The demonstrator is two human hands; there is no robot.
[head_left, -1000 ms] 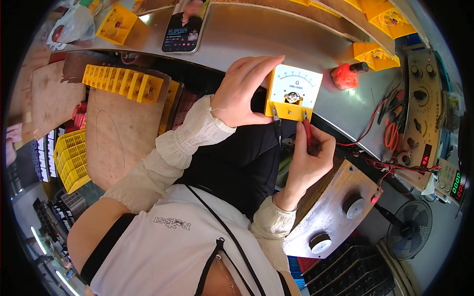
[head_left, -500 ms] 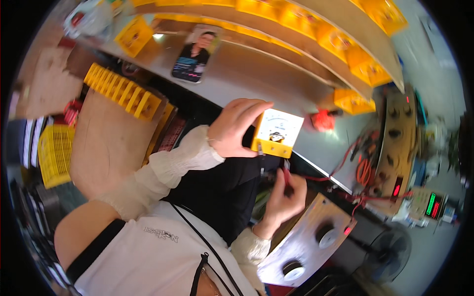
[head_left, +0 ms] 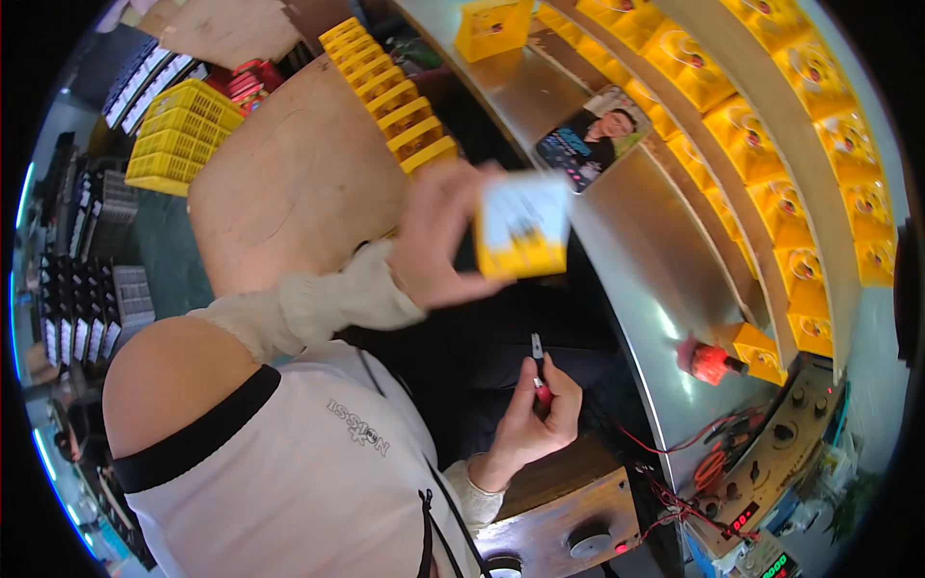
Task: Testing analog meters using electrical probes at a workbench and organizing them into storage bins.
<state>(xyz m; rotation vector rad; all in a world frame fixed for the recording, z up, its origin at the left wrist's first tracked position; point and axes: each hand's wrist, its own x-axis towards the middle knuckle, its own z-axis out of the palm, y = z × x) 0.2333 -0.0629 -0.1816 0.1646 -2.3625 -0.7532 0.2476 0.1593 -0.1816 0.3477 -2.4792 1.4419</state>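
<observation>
My left hand (head_left: 441, 236) grips a yellow analog panel meter (head_left: 523, 252) by its side, fingers along the top edge and thumb underneath. The meter has a white dial face and is blurred by motion. Lower down and to the right, my right hand (head_left: 540, 424) pinches a crocodile clip (head_left: 537, 347) with a red sleeve, its metal jaws pointing up. A gap separates the clip from the meter. Both hands are over my lap.
A metal bench (head_left: 631, 246) carries a phone (head_left: 595, 140) and a red object (head_left: 708, 363). Wooden shelves hold yellow meters (head_left: 747, 140); more stand in a row (head_left: 390, 101) on the left board. A dial box (head_left: 564, 520) and power supply (head_left: 771, 453) with leads sit lower right.
The view has turned, so the bench and shelves appear further right. The clip in my right hand, earlier close beneath the meter's lower edge, is now apart from it. The meter has moved away in my left hand.
</observation>
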